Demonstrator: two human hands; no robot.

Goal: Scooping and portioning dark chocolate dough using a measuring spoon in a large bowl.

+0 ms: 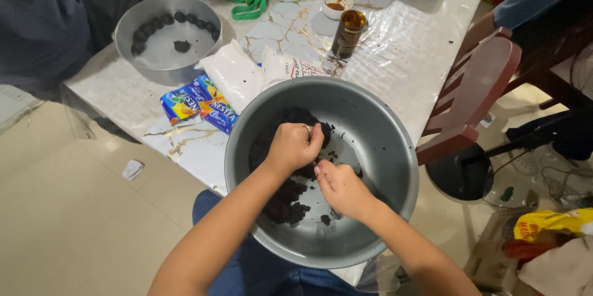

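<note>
Both hands work inside the big grey bowl [377,148] at the table [401,55] edge. Left hand [293,146] closed around a pinch of dark crumbly dough [278,200]; right hand [341,188] fingers curled together beside it, their grip unclear. Step looks like portioning. Next move likely calls for rolling the piece round. Dough: black, moist, clumped along the bowl's left side. Finished balls [154,24] sit in the smaller pan [123,18].

head view | from above, facing down | close over bowl [395,148]
</note>
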